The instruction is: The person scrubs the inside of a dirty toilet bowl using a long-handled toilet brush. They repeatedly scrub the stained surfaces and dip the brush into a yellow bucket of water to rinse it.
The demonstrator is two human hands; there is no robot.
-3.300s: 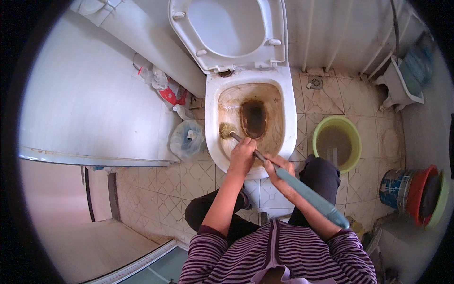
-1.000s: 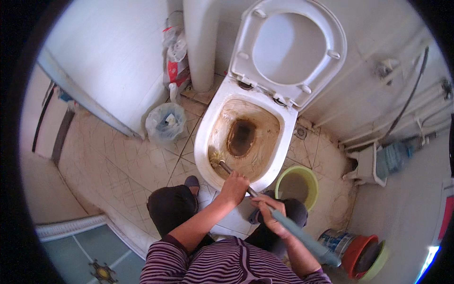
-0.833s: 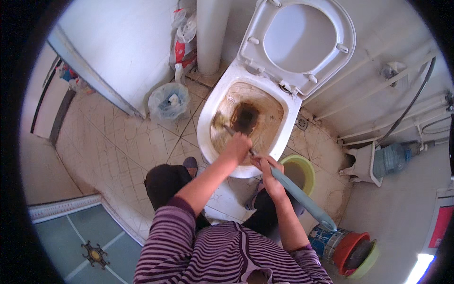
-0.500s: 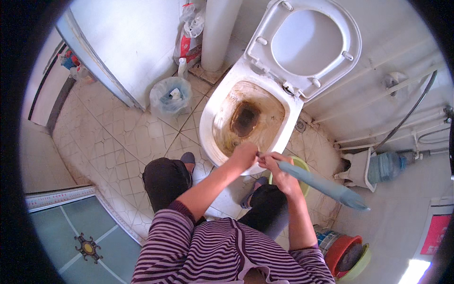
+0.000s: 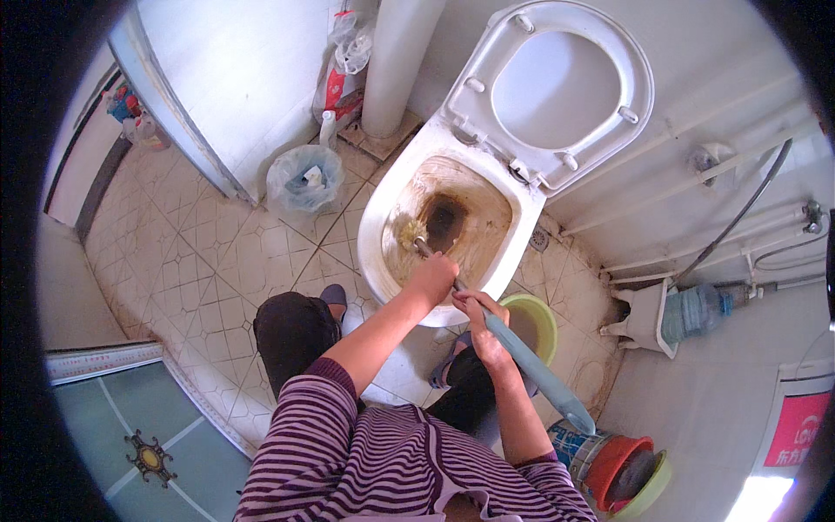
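Note:
Both my hands grip one long-handled toilet brush [image 5: 537, 374]. My left hand [image 5: 434, 277] is closed round its thin shaft above the bowl's front rim. Lower down, my right hand [image 5: 481, 316] is closed where the shaft meets the thick blue-grey grip, which slants back to the right. The pale bristle head [image 5: 410, 232] touches or lies close to the left inner wall of the toilet bowl [image 5: 493, 248]. Brown stains streak that bowl, with a dark patch at its drain. Seat and lid [image 5: 641, 78] stand raised behind it.
A lined waste bin [image 5: 287, 184] and a white bottle [image 5: 328, 130] stand left of the toilet. At its right is a yellow-green basin [image 5: 537, 322]. Farther right are a white stool [image 5: 648, 317] with a large water bottle [image 5: 691, 315], and stacked buckets [image 5: 609, 470].
The brush's rear end has swung down and toward me, and its bristle head now shows in the bowl. My hands have shifted slightly left and nearer to me.

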